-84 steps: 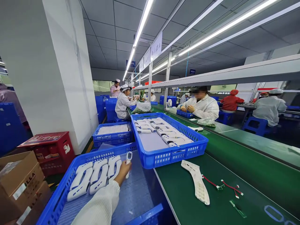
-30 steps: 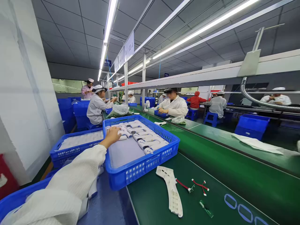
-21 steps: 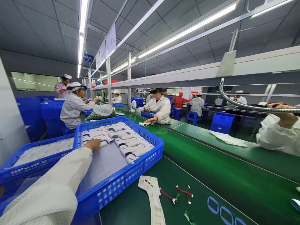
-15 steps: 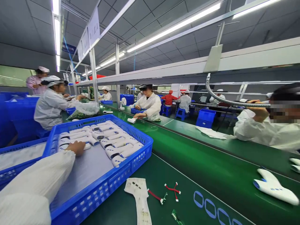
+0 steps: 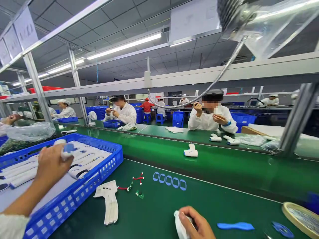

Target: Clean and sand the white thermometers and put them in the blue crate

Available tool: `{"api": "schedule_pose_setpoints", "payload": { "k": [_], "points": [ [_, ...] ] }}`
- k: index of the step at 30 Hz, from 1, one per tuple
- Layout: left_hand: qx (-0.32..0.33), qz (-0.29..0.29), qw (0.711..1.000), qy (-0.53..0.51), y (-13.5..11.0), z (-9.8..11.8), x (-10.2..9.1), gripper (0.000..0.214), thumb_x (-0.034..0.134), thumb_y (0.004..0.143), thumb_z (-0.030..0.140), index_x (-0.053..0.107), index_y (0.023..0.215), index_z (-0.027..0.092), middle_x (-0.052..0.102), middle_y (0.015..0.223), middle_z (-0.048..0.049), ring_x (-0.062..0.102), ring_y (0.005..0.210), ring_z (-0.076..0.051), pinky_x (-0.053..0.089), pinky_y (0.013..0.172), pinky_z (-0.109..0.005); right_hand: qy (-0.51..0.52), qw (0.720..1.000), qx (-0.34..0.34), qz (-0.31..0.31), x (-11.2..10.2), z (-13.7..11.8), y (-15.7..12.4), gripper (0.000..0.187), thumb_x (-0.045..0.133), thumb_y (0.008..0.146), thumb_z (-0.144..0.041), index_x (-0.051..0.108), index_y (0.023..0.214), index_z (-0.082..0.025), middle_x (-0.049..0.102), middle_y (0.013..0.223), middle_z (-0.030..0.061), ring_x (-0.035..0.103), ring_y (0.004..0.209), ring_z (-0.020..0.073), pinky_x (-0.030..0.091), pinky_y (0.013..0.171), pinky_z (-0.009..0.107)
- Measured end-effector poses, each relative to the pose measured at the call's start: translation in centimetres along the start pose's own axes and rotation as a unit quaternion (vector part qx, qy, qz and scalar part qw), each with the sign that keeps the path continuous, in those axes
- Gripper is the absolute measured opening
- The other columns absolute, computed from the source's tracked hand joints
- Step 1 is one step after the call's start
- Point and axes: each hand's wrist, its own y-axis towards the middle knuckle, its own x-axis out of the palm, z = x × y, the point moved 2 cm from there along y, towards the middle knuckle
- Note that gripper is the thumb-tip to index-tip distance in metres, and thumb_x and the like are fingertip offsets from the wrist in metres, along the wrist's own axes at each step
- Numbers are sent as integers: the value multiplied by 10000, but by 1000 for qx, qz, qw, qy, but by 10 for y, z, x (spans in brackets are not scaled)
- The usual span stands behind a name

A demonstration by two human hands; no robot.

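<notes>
Newly lifted, one white blue-tipped plastic thermometer body [image 5: 65,148] sits gripped in my left hand [image 5: 51,163] above the blue slotted tray [image 5: 111,165] (many remain inside); right hand [image 5: 198,226] clasps a white plastic piece [image 5: 179,228]

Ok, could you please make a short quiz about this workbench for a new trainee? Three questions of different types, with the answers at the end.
1. True or false: the left hand holds a white part over the blue tray.
2. How many blue rings lie in a row on the green table? A) three B) five C) eight
3. Fill in the colour: the right hand grips a ____ piece.

Key: 1 true; 2 B; 3 white.
</notes>
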Motion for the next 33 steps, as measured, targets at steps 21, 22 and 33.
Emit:
{"api": "schedule_pose_setpoints", "payload": {
  "k": [21, 22, 33],
  "points": [
    [421, 5, 816, -396, -199, 324, -13, 325, 394, 768, 79, 531, 1035, 205, 529, 1159, -75, 328, 1223, -216, 103, 1071, -464, -23, 995, 6, -99, -55, -35, -38, 414, 443, 769, -582, 461, 714, -171, 393, 661, -28, 346, 616, 117, 292, 579, 225],
    [388, -10, 832, -398, -194, 320, -10, 423, 388, 746, 50, 489, 1122, 213, 472, 1227, -84, 283, 1250, -229, 96, 1065, -481, -16, 995, 15, -99, -55, -33, -39, 418, 435, 772, -585, 463, 725, -171, 389, 663, -27, 347, 618, 118, 294, 581, 225],
    [-185, -566, 411, -690, -202, 319, 4, 466, 552, 747, 348, 422, 1155, 165, 574, 1085, -99, 536, 975, -229, 406, 828, -333, 25, 993, 62, -101, -53, -16, -41, 399, 455, 795, -558, 504, 861, -168, 442, 744, -1, 382, 684, 136, 348, 639, 240]
  ]
}}
